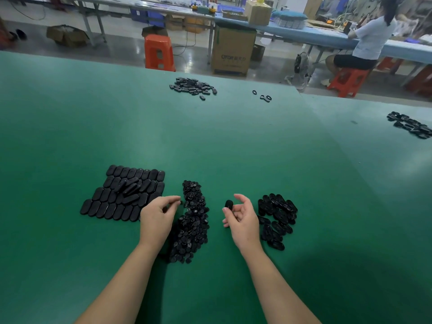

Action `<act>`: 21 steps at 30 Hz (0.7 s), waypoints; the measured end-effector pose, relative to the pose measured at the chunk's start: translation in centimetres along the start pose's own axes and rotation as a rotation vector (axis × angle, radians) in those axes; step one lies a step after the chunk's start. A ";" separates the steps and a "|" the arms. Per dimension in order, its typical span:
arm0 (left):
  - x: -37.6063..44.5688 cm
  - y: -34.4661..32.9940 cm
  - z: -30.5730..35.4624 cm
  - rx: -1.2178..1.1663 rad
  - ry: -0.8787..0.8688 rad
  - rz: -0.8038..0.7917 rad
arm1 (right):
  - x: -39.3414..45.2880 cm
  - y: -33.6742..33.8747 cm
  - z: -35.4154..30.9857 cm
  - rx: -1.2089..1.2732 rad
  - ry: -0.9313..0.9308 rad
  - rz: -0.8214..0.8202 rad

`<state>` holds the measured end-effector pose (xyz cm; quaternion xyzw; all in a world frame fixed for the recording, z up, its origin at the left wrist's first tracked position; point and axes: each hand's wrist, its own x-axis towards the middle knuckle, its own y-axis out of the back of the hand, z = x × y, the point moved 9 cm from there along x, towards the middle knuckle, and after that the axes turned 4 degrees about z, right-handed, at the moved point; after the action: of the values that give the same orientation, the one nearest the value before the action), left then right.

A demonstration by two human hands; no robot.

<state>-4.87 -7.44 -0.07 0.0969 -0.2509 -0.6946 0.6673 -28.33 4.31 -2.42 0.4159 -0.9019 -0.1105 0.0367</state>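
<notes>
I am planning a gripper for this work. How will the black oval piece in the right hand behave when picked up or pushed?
Probably light: the right hand holds the black oval piece with fingertips alone. It looks like stiff moulded plastic. Its flat shape should slide, not roll.

An orange plastic stool (159, 53) stands near a tall brown cardboard box (232, 51); a person (371, 36) sits at a long blue bench (304, 33).

Two hands (157, 217), three near heaps (191, 218) of black parts — two far heaps (192, 87).
</notes>
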 end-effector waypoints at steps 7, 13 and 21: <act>-0.1 -2.0 2.2 -0.281 0.187 -0.039 | -0.1 0.0 0.1 0.065 0.008 0.008; -1.7 -5.9 3.7 -0.490 0.338 -0.193 | 0.0 -0.4 0.2 0.100 0.006 -0.015; -2.0 -8.5 5.3 -0.204 0.241 -0.280 | 0.0 -0.8 0.1 0.054 0.018 -0.062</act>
<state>-14.61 -4.43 0.03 0.1449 -0.0816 -0.7858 0.5957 -27.76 3.84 -2.69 0.4453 -0.8910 -0.0833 0.0299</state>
